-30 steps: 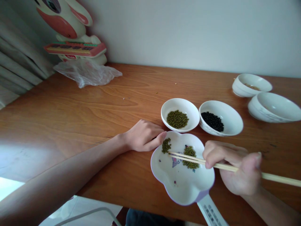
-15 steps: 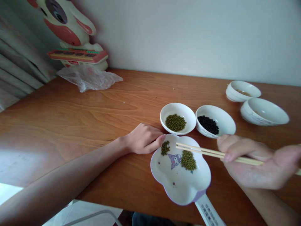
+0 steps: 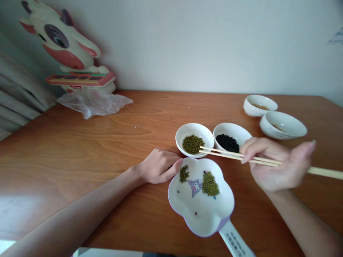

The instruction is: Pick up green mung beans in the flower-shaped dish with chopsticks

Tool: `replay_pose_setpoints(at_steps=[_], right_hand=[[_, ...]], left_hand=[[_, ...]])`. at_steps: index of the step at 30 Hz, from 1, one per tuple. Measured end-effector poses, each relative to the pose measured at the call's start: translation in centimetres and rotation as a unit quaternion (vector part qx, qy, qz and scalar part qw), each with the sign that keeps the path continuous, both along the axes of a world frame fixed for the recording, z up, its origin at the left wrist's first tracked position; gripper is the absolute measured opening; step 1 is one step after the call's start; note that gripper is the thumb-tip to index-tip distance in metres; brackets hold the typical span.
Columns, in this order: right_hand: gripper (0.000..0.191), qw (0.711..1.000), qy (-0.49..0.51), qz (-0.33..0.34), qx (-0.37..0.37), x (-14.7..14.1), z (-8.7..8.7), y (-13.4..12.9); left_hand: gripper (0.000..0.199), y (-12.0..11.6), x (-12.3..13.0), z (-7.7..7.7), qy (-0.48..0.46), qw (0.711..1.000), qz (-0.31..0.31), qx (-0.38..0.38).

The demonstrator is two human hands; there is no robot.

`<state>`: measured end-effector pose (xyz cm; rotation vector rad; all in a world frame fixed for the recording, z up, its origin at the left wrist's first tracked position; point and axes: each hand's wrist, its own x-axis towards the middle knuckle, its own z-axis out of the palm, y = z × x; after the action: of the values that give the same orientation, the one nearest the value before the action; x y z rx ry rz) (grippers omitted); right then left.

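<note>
My right hand (image 3: 276,164) is closed around a pair of wooden chopsticks (image 3: 262,160). Their tips are over the front right of a white bowl (image 3: 205,134) of green mung beans (image 3: 191,143); whether a bean is between them is too small to tell. Below that bowl lies a flower-shaped white pan (image 3: 199,217) with a purple rim and a cartoon print. Two clusters of mung beans (image 3: 210,185) sit in it, the left one smaller. My left hand (image 3: 160,166) rests on the table, fingers curled, its thumb on the pan's upper left rim.
Beside the mung bean bowl is a white bowl of black beans (image 3: 227,142). Two more white bowls, a rear one (image 3: 249,107) and a front one (image 3: 292,125), stand back right. A cow-shaped toy keyboard (image 3: 80,79) and a clear plastic bag (image 3: 96,103) are at the far left.
The chopstick tips have gone from above the pan to the mung bean bowl as my right hand moved up and away. My left hand stays at the pan's rim. The view has shifted slightly.
</note>
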<state>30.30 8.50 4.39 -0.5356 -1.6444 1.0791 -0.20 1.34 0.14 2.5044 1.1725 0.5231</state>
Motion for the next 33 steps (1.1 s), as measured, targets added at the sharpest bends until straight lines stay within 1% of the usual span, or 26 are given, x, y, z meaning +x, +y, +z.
replay_pose_setpoints(at_steps=[2,4,7,10,12,18,24,28,33], right_hand=[[0.080,0.999,-0.001,0.042,-0.022,0.5,0.5,0.0],[0.081,0.993,-0.019,0.102,-0.059,0.8,1.0,0.0],[0.086,0.972,-0.098,0.189,-0.096,0.9,1.5,0.1],[0.088,0.951,-0.180,0.235,-0.086,1.0,1.5,0.0],[0.090,0.945,-0.202,0.248,-0.070,1.1,1.5,-0.2],[0.089,0.936,-0.225,0.269,-0.036,1.1,1.5,-0.4],[0.089,0.936,-0.228,0.266,-0.015,0.8,1.5,-0.7],[0.088,0.936,-0.224,0.272,0.008,0.4,1.9,-1.0],[0.089,0.939,-0.225,0.260,-0.004,0.6,2.2,-1.1]], left_hand=[[0.043,0.0,0.0,0.0,-0.001,1.000,-0.004,-0.006],[0.042,0.0,0.0,0.0,-0.006,1.000,-0.011,-0.012],[0.040,0.0,0.0,-0.1,-0.014,1.000,-0.014,-0.017],[0.039,0.0,0.0,-0.1,-0.015,1.000,-0.010,-0.019],[0.040,0.0,-0.1,-0.1,-0.014,1.000,-0.009,-0.018],[0.042,0.0,-0.1,-0.2,-0.005,1.000,0.001,-0.023],[0.043,0.0,-0.2,-0.3,-0.003,1.000,-0.004,0.001],[0.042,0.0,-0.2,-0.3,0.004,1.000,0.001,-0.004],[0.043,0.0,-0.2,-0.2,0.005,1.000,-0.002,-0.001]])
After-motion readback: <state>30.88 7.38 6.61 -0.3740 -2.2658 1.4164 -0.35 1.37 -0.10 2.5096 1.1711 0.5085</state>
